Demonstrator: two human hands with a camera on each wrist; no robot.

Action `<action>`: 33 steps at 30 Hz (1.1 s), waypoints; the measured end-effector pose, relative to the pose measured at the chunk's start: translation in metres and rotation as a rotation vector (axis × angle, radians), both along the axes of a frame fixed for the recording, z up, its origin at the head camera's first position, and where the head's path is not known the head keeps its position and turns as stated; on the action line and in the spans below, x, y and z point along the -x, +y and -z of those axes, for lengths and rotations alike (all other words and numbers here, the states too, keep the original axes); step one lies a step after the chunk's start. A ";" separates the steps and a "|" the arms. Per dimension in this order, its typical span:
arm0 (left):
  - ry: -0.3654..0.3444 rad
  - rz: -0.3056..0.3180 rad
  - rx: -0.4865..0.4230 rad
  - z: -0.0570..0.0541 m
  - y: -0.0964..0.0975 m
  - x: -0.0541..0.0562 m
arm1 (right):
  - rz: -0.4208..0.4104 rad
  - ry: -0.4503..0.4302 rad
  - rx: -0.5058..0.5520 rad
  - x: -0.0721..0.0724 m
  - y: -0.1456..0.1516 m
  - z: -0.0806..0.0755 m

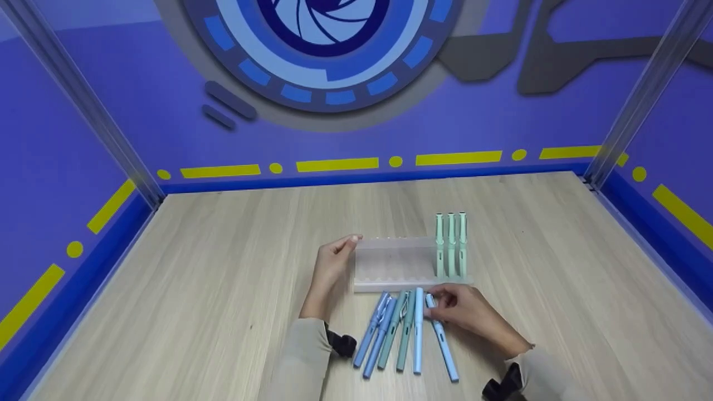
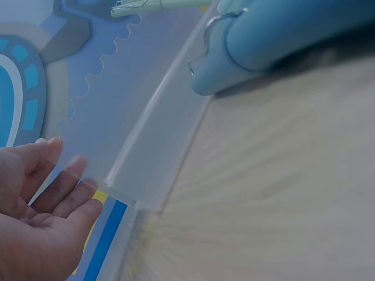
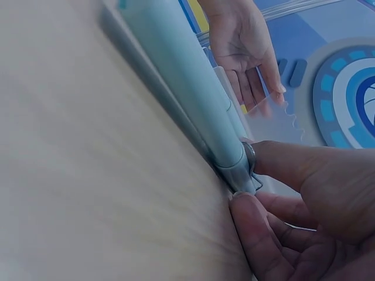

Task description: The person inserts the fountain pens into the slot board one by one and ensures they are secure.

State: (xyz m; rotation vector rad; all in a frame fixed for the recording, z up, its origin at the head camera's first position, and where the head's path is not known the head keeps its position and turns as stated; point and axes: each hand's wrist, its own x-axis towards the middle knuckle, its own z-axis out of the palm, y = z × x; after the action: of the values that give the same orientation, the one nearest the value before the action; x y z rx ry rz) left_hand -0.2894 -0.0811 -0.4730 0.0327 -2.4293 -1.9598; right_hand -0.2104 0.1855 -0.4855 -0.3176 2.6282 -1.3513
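Note:
A clear pen rack (image 1: 395, 264) stands on the table, with three pale green pens (image 1: 451, 245) upright at its right end. My left hand (image 1: 334, 259) holds the rack by its upper left corner; in the left wrist view some fingers (image 2: 61, 190) show through the clear panel. In front of the rack, my right hand (image 1: 465, 306) pinches the clip end of a light blue pen (image 1: 445, 345), which lies slanted toward me. The right wrist view has thumb and finger on either side of that pen's tip (image 3: 240, 175).
Left of the pinched pen lie another light blue pen (image 1: 418, 331), two teal pens (image 1: 405, 334) and two darker blue pens (image 1: 380, 337), side by side. Blue printed walls (image 1: 356, 139) enclose the wooden table (image 1: 223, 267) at the back and sides.

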 end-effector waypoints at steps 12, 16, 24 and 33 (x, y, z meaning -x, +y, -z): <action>-0.037 -0.012 -0.014 0.000 0.000 0.000 | 0.003 0.047 0.010 -0.001 0.003 0.002; -0.059 -0.020 -0.017 0.001 0.001 0.001 | 0.016 0.037 0.013 -0.002 0.003 0.002; -0.047 -0.017 -0.024 0.002 0.001 0.000 | 0.012 0.046 0.021 -0.003 0.004 0.000; -0.002 -0.002 0.008 0.001 -0.001 0.000 | 0.032 -0.010 0.065 -0.001 0.004 -0.004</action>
State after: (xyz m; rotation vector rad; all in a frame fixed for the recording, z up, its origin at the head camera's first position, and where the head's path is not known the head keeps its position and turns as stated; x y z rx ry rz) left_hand -0.2897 -0.0818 -0.4738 0.0373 -2.4371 -1.9503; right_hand -0.2096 0.1893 -0.4812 -0.2781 2.5956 -1.4465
